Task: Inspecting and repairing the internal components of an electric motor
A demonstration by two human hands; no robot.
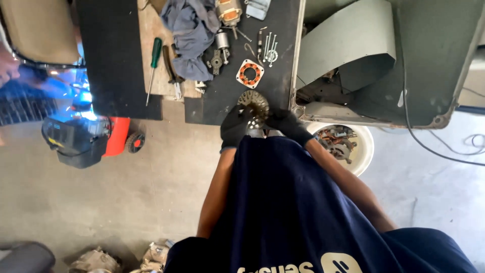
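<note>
Both my hands wear black gloves and meet at the near edge of a black-topped workbench. My left hand and my right hand together grip a round, slotted metal motor disc that rests on the bench edge. My bare forearms run up from my dark blue shirt, which hides the space beneath the hands. Just beyond the disc lies an orange and white ring-shaped motor part.
On the bench lie a green-handled screwdriver, pliers, a blue-grey rag, loose bolts and a motor armature. A white bucket of parts stands right. A red and black welder and bright blue glare are left.
</note>
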